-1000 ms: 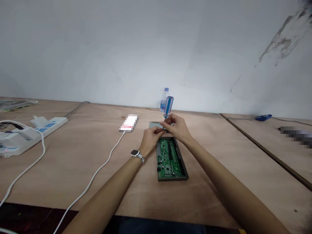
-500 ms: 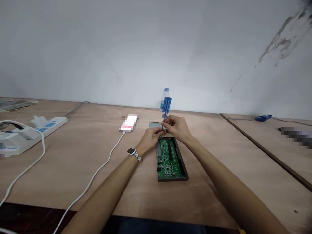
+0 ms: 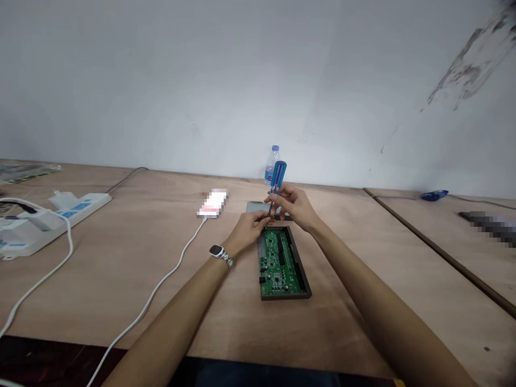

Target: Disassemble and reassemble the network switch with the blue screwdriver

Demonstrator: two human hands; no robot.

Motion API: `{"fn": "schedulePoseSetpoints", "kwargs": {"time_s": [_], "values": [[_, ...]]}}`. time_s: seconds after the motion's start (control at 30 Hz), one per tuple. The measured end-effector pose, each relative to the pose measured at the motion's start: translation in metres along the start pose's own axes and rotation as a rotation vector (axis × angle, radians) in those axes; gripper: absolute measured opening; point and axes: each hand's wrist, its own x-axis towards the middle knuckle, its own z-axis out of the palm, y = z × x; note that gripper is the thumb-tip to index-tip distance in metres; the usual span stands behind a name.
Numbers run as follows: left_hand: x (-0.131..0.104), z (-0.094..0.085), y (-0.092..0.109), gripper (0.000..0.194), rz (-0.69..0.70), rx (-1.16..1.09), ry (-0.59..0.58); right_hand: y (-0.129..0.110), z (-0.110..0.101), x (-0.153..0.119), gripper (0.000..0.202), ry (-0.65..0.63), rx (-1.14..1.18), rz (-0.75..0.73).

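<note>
My right hand pinches a screwdriver with a clear blue handle, its fingers just below the handle on the metal shaft. The tool stands nearly upright, its top leaning slightly right. My left hand, below a white watch with a metal band, is closed around the lower shaft; the tip is hard to see. Beneath them lies a green circuit board in a dark open frame, and the tip meets its far left corner. Behind my fingers is a flat grey panel, partly hidden.
A water bottle stands by the wall behind the screwdriver. To the left are a blurred phone, its white cable and a power strip with plugs. A dark strip crosses the table at right, near a blue object.
My right fingers have shifted up the shaft toward the handle and spread a little. The screwdriver's handle leans slightly further right. My left hand and the board stay in place.
</note>
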Motion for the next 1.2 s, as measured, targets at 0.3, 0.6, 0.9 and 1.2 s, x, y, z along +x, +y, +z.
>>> {"fn": "schedulePoseSetpoints", "kwargs": {"time_s": [0.3,0.6,0.9,1.2], "values": [[-0.001,-0.009,0.0,0.029,0.068,0.034,0.022,0.005,-0.005,0.003,0.039,-0.041,0.074,0.044],[-0.004,-0.013,0.001,0.021,0.016,0.218,0.006,0.003,-0.005,0.004,0.034,-0.042,0.093,0.089],[-0.001,-0.014,-0.01,0.022,-0.004,0.368,-0.079,0.005,-0.001,0.005,0.038,-0.043,0.119,0.096],[-0.002,-0.009,-0.006,0.026,-0.018,0.378,-0.061,0.004,0.011,0.009,0.042,0.002,0.137,0.014]]}}
